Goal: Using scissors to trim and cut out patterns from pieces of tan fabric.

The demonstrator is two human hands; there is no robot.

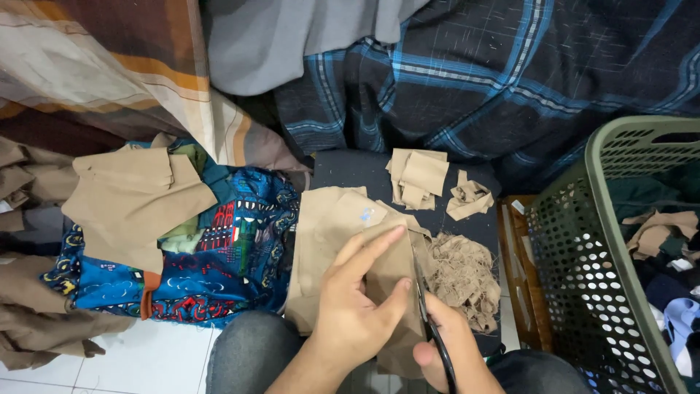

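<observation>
My left hand [357, 306] lies flat and open, fingers spread, pressing down on the tan fabric piece [343, 241] that sits on the dark pad [350, 171] in front of my knees. My right hand [448, 346] is closed around the black handles of the scissors [430, 321], whose blades run up along the cloth's right edge just beside my left fingertips. This cloth looks light, thin and limp; I judge it would slide and buckle under the blades unless pinned flat close to the cut line, so holding it near that edge seems the best grip. It is not fragile, but it frays: a heap of loose tan threads [463, 273] lies touching its right side. 2 small stacks of cut tan squares [419, 175] sit further back, and a green perforated basket [620, 168] stands at my right.
</observation>
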